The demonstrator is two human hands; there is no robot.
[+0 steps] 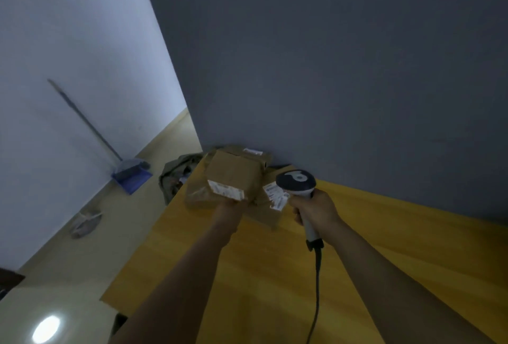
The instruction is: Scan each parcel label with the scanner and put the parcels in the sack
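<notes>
Sack (176, 176) was noted on the floor, slumped just beside the table's (275, 275) far left corner, mouth open. Something pale was glimpsed inside; whether parcels had been dropped in could not be told.

Box (233, 173) was held tilted over the table's far end, its label (225, 190) turned toward the camera. It was gripped at the near edge by the left hand (233, 206), with the fingers mostly hidden under the box.

Other parcels (254, 152) were seen stacked behind and beneath it, against the wall. A flat one (276, 196) with its own label lay just right of the box.

Scanner (297, 181) was clasped by the handle in the right hand (316, 210), head raised beside the box label. No beam was visible.

Judged: task early to mid. This box was about to be scanned; bagging it and at least two more parcels was left.

Surroundings: broom (82, 121) leaned on the left wall, with a blue dustpan (132, 178) at its foot. The cable (317, 288) trailed across the table toward the camera. The path from box to sack appeared unobstructed; the cable could be snagged.
</notes>
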